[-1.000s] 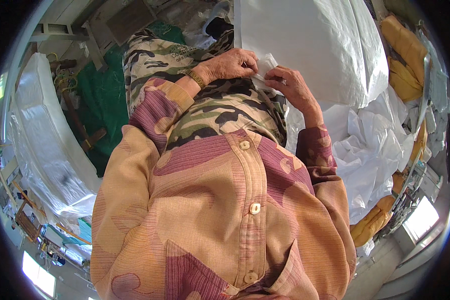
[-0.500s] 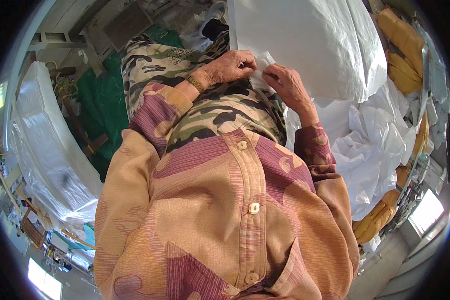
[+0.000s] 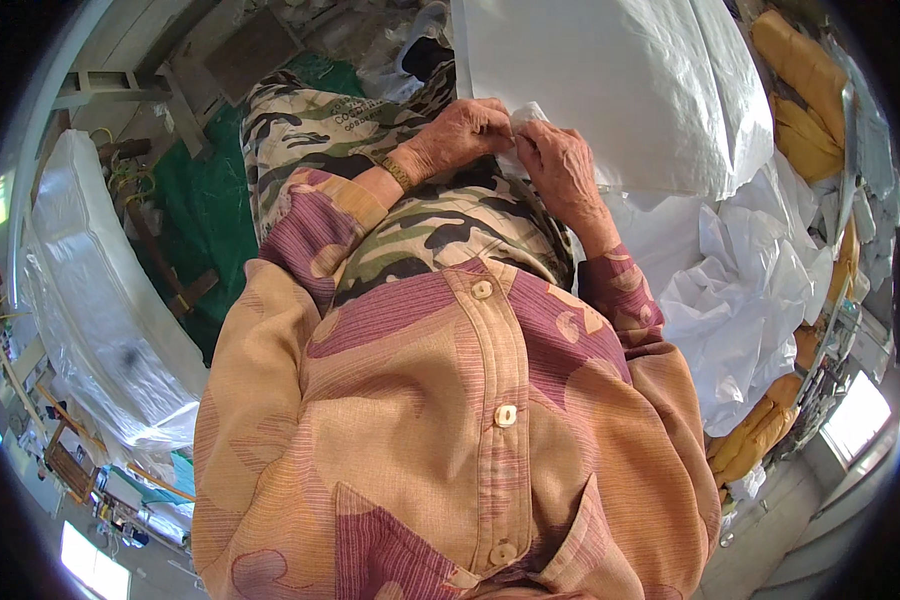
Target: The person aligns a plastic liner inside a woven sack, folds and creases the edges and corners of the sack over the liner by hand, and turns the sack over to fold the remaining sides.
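Between twelve and one o'clock, pinching white material [image 3: 529,112] with left hand [image 3: 462,135] and right hand [image 3: 562,172]. Held beside white sheeting [image 3: 620,90].

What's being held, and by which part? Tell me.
Small white piece: right hand pinches its right side; whether left hand grips it can't be told.

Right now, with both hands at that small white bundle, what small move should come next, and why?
Probably ease the right hand slightly aside: it and the left hand sit close together at the white bundle, covering much of it from view.
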Motion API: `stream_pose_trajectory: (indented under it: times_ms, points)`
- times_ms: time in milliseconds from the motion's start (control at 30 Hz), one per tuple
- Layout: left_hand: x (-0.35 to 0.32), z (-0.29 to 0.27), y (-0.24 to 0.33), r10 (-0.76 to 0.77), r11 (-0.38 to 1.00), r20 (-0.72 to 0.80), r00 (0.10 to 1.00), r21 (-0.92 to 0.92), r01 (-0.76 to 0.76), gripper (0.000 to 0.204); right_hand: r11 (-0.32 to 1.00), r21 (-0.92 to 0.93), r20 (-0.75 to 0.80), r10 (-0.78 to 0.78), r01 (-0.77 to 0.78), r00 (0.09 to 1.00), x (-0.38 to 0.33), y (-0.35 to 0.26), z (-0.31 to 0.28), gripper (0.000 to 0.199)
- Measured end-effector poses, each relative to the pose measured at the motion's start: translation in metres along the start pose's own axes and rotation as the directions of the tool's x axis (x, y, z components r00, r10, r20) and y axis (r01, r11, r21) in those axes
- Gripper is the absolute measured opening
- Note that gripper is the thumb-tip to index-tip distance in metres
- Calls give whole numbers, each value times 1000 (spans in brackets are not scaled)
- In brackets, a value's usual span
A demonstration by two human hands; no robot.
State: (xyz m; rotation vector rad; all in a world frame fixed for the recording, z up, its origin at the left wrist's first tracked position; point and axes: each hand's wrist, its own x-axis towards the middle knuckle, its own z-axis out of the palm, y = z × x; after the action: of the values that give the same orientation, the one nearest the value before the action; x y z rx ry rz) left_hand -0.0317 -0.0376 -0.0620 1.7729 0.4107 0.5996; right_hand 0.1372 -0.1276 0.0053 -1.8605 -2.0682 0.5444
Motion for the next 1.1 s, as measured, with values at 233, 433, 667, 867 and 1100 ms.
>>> stream_pose_trajectory:
  times_ms: [233,433,667,867,1100]
  points:
    - [4,12,3,-6,995,-103,995,96,16,8,982,-116,-236,119,-149,964,-7,-5,20,20]
    - [4,18,-3,-81,996,-174,981,22,86,13,934,-185,-258,254,-305,932,-32,22,16,18]
    - [6,12,-1,-129,985,-204,970,83,149,14,774,-431,-203,419,-465,885,-137,121,-23,19]
    - [1,9,-5,-108,988,-215,971,83,128,18,773,-395,-259,424,-496,868,-108,72,-48,24]
    - [1,-1,0,-131,989,-82,988,-73,126,13,977,-205,73,-49,63,996,-35,-5,-13,12]
